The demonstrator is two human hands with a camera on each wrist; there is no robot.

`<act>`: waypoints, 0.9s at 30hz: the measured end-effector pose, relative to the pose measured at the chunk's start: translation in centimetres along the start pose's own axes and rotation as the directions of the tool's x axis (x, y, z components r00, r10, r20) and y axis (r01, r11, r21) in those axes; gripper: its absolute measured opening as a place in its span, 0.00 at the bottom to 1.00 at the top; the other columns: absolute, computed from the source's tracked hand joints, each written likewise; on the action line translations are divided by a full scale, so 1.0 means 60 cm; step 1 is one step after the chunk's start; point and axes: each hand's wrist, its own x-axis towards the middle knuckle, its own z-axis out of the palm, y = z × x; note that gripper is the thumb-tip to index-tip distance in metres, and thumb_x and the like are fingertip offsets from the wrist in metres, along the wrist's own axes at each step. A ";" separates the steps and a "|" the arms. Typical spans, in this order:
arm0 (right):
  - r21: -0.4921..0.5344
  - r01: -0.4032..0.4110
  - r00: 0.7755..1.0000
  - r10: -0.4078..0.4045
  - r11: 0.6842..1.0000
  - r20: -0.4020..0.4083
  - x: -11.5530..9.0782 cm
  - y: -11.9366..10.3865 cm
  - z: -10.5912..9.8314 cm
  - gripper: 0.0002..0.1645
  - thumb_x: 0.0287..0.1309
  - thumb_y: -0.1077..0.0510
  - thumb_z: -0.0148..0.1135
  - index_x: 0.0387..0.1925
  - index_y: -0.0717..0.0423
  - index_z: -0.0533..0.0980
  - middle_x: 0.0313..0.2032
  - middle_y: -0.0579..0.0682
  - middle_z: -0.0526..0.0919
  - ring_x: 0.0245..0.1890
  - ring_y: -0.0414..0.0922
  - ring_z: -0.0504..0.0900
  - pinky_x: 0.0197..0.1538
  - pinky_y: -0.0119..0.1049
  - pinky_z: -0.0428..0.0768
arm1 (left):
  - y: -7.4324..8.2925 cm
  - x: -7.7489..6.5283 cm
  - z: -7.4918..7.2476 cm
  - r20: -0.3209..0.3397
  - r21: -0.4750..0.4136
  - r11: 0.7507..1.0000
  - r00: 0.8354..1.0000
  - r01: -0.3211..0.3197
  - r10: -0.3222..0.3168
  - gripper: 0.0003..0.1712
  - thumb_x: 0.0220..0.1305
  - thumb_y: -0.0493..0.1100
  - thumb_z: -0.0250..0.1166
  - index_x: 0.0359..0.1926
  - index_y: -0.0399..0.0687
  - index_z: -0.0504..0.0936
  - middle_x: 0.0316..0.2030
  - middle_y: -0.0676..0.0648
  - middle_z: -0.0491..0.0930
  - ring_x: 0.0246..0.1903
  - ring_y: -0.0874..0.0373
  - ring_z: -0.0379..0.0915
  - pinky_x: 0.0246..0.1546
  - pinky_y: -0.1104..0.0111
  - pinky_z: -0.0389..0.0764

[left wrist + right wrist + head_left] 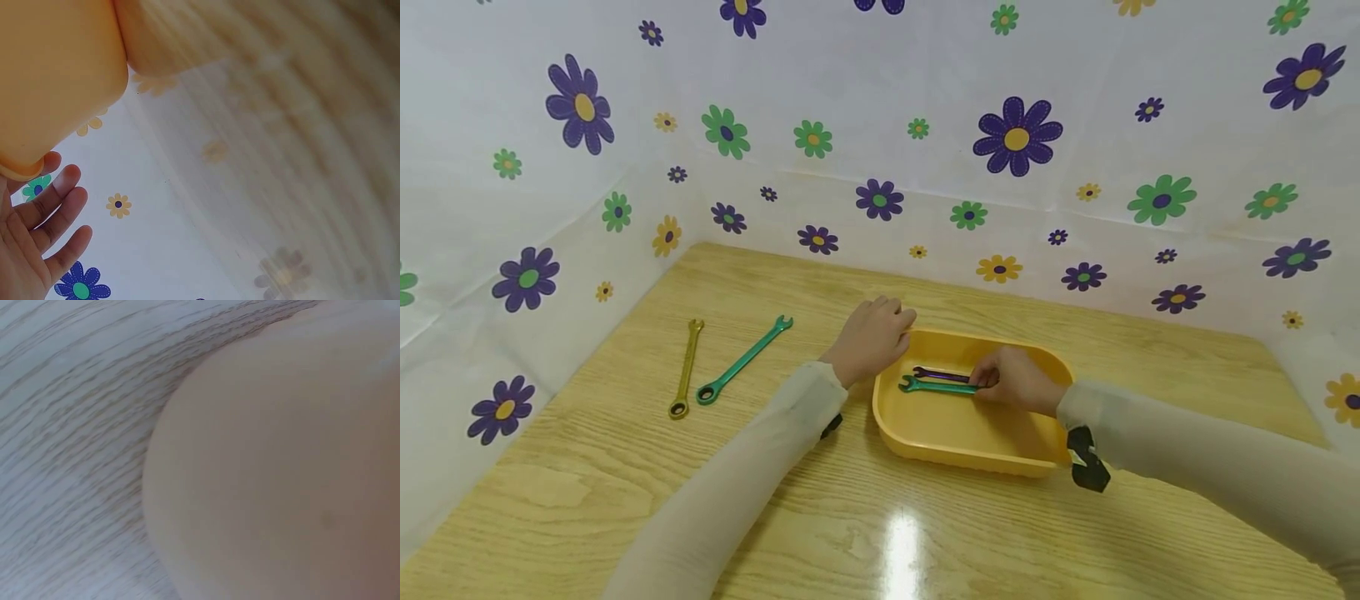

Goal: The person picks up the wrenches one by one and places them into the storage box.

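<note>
A yellow plastic tub (970, 450) stands on the wooden table. At its far left corner my left hand (871, 340) holds the rim. The left wrist view shows that hand's (37, 231) outer fingers spread off the tub wall (56, 69). Inside the tub my right hand (1013, 382) pinches the near end of a green wrench (940, 387), whose open jaw points left. A purple wrench (943, 376) lies right behind it, its right end hidden by the fingers. The right wrist view has only a blurred pale surface beside wood grain; the fingers are out of sight there.
Left of the tub, a second green wrench (745, 360) and a gold wrench (687, 367) lie on the table (587, 467). A white flowered cloth (917, 167) lines the back and sides of the table.
</note>
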 end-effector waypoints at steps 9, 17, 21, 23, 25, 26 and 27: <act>-0.018 0.030 1.000 -0.030 0.999 0.010 0.000 0.001 0.006 0.03 0.45 0.70 0.68 0.27 0.64 0.82 0.25 0.54 0.84 0.25 0.40 0.79 0.32 0.32 0.80 | 0.001 0.000 0.000 0.012 -0.008 1.000 1.000 0.013 -0.013 0.10 0.66 0.43 0.52 0.42 0.47 0.78 0.33 0.48 0.76 0.33 0.55 0.70 0.41 0.62 0.75; -0.066 0.039 0.999 -0.041 0.997 -0.025 0.005 0.004 0.025 0.04 0.46 0.69 0.66 0.28 0.63 0.81 0.25 0.53 0.83 0.26 0.41 0.78 0.34 0.34 0.80 | 0.003 -0.004 0.004 -0.012 -0.012 1.000 1.000 0.002 -0.003 0.10 0.65 0.42 0.53 0.42 0.47 0.79 0.34 0.48 0.77 0.34 0.55 0.71 0.40 0.62 0.75; -0.049 0.022 0.999 -0.023 0.999 -0.029 0.004 0.006 0.027 0.04 0.47 0.69 0.66 0.28 0.63 0.80 0.26 0.54 0.83 0.26 0.42 0.78 0.34 0.35 0.80 | 0.003 -0.003 0.010 -0.003 -0.017 1.000 1.000 -0.001 0.001 0.10 0.66 0.42 0.53 0.43 0.47 0.79 0.34 0.48 0.77 0.34 0.55 0.70 0.40 0.63 0.74; -0.042 0.017 0.999 -0.018 0.999 -0.029 0.004 0.007 0.028 0.04 0.47 0.69 0.66 0.29 0.63 0.80 0.26 0.54 0.83 0.27 0.42 0.78 0.34 0.35 0.80 | 0.002 -0.002 0.012 -0.001 -0.013 1.000 1.000 -0.001 0.001 0.11 0.66 0.42 0.53 0.43 0.47 0.79 0.34 0.48 0.77 0.34 0.55 0.70 0.39 0.63 0.74; -0.033 0.014 0.999 -0.015 0.999 -0.031 0.005 0.007 0.027 0.04 0.47 0.69 0.66 0.29 0.63 0.81 0.26 0.53 0.83 0.27 0.42 0.78 0.35 0.35 0.80 | 0.000 -0.002 0.012 -0.006 -0.008 1.000 1.000 0.000 0.000 0.11 0.65 0.42 0.53 0.45 0.47 0.79 0.34 0.47 0.77 0.34 0.55 0.71 0.39 0.63 0.75; -0.033 0.021 0.999 -0.022 0.999 -0.032 0.005 0.006 0.027 0.04 0.47 0.69 0.66 0.29 0.63 0.81 0.26 0.53 0.83 0.27 0.42 0.78 0.35 0.35 0.80 | -0.001 -0.003 0.012 -0.009 -0.006 1.000 1.000 0.001 -0.001 0.12 0.65 0.42 0.53 0.45 0.46 0.79 0.34 0.47 0.77 0.34 0.55 0.71 0.39 0.63 0.75; -0.029 0.023 0.999 -0.024 0.999 -0.034 0.006 0.005 0.027 0.04 0.47 0.69 0.66 0.29 0.63 0.81 0.26 0.54 0.83 0.27 0.42 0.79 0.35 0.36 0.80 | -0.001 -0.003 0.011 -0.015 -0.003 1.000 1.000 0.000 0.000 0.12 0.65 0.42 0.53 0.45 0.46 0.79 0.34 0.47 0.77 0.34 0.55 0.71 0.39 0.63 0.75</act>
